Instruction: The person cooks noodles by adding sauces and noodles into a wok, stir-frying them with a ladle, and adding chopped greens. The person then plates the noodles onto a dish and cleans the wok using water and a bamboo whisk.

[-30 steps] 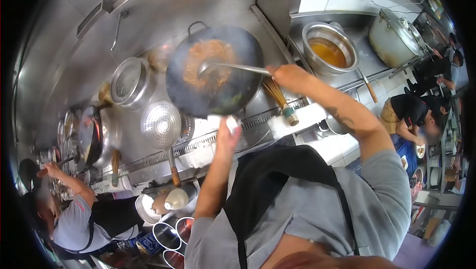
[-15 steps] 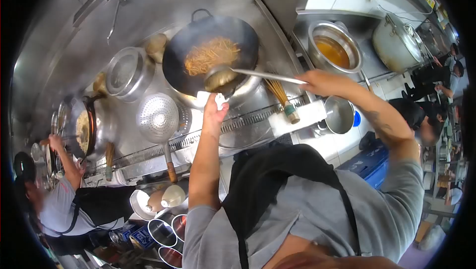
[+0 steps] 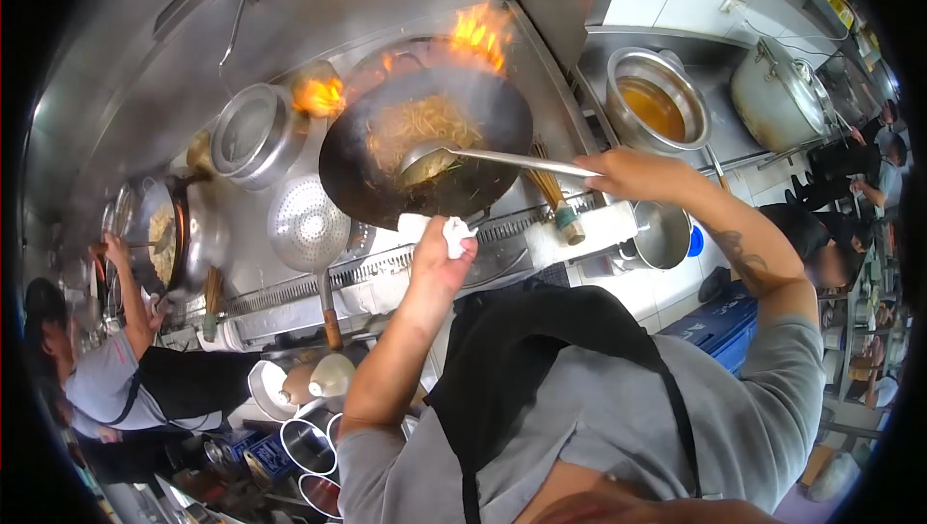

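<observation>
A black wok (image 3: 343, 162) holds steaming noodles (image 3: 415, 126) with some greens. Flames (image 3: 480, 36) rise behind its far rim, and more flare at its left. My left hand (image 3: 444, 252) is closed round a white cloth (image 3: 454, 232) at the wok's near edge; the cloth hides whatever handle is there. My right hand (image 3: 628, 174) grips the long metal handle of a ladle (image 3: 425, 162). The ladle's bowl is inside the wok, over the near part of the noodles.
Left of the wok are a perforated skimmer (image 3: 309, 225) and a metal pot (image 3: 253, 138). A bamboo brush (image 3: 565, 215) lies at right, near a bowl of orange liquid (image 3: 657, 104). A co-worker (image 3: 116, 369) works at another wok on the left; other people are far right.
Flames have flared up behind and left of the wok. The wok and my left hand have shifted right and nearer me since half a second ago. The ladle stays in the wok.
</observation>
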Demonstrator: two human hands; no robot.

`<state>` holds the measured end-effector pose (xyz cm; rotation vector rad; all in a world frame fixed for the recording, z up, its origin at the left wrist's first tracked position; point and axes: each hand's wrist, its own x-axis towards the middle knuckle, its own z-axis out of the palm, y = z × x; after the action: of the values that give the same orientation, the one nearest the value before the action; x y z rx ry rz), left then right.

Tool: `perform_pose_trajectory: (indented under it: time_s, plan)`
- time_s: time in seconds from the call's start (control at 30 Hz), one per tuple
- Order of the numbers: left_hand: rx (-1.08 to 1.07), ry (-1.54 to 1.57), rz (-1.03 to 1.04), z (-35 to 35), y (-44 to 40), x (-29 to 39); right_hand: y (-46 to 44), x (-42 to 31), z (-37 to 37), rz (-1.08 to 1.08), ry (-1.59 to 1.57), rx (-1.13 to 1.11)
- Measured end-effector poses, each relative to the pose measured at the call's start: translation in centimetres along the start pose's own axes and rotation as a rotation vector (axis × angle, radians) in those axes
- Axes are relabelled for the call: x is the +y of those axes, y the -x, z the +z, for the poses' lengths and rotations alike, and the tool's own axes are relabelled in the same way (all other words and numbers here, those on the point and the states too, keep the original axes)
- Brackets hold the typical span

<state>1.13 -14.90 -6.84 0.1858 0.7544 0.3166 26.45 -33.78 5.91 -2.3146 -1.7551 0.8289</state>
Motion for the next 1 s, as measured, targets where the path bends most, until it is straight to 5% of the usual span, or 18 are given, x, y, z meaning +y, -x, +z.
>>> perform_pose_trajectory:
  time_s: [0.07, 0.13, 0.17, 0.2, 0.23, 0.3, 0.33, 0.37, 0.43, 0.53, 0.67, 0.7, 0.77, 0.83, 0.9, 1.0]
  plan:
    - [0.058, 0.017, 0.031, 0.0, -1.1, 1.7, 0.3, 0.9, 0.7, -0.086, 0.028, 0.011]
    - [-0.135, 0.021, 0.05, -3.2, -6.6, 3.0, -1.0, -0.4, 1.1, -0.043, 0.091, 0.037]
    - [-0.255, -0.152, 0.282, -4.1, -6.6, 1.2, -2.0, -1.4, 1.3, -0.017, 0.121, 0.057]
    - [-0.132, -0.231, 0.336, -2.8, -1.9, -1.3, -2.5, -1.9, 1.1, 0.013, 0.159, 0.088]
    - [-0.058, -0.108, 0.128, -8.2, -6.6, -2.9, -2.8, -1.5, 1.8, 0.001, 0.25, 0.18]
    - [-0.165, -0.083, 0.053, -14.5, -6.3, -7.2, -4.0, -0.9, 4.3, -0.033, 0.428, 0.354]
    - [-0.072, -0.161, 0.064, -11.2, -1.8, -7.6, -3.8, -1.1, 3.7, -0.055, 0.443, 0.39]
    - [-0.1, -0.475, 0.312, -10.6, -1.6, -7.4, -3.3, -1.6, 3.3, -0.083, 0.459, 0.406]
    - [-0.077, -0.598, 0.544, -6.9, 0.1, -6.0, -3.0, -1.5, 3.3, -0.142, 0.451, 0.396]
    - [-0.153, 0.086, 0.125, -2.3, -4.6, 1.7, 0.7, -3.8, -0.1, -0.163, 0.312, 0.202]
    - [0.017, 0.021, 0.067, 1.6, -0.5, 2.1, 2.4, -0.9, -1.8, -0.144, 0.124, 0.044]
    - [-0.006, 0.026, 0.062, 0.8, -2.0, 2.9, 1.1, -0.4, -1.4, 0.09, -0.028, -0.026]
    - [-0.103, 0.063, 0.063, -1.3, -4.7, 3.2, -2.4, 1.7, 1.8, 0.025, 0.195, 0.155]
    - [-0.054, -0.174, 0.304, -4.5, -4.7, -1.0, -3.5, 0.8, 2.9, 0.057, 0.316, 0.262]
    - [-0.094, -0.182, 0.049, -7.7, -3.2, -3.8, -1.8, -0.8, 2.3, 0.075, 0.286, 0.244]
    - [-0.004, -0.089, 0.079, -5.9, -1.7, -3.2, 1.5, -1.5, -1.5, 0.09, 0.262, 0.138]
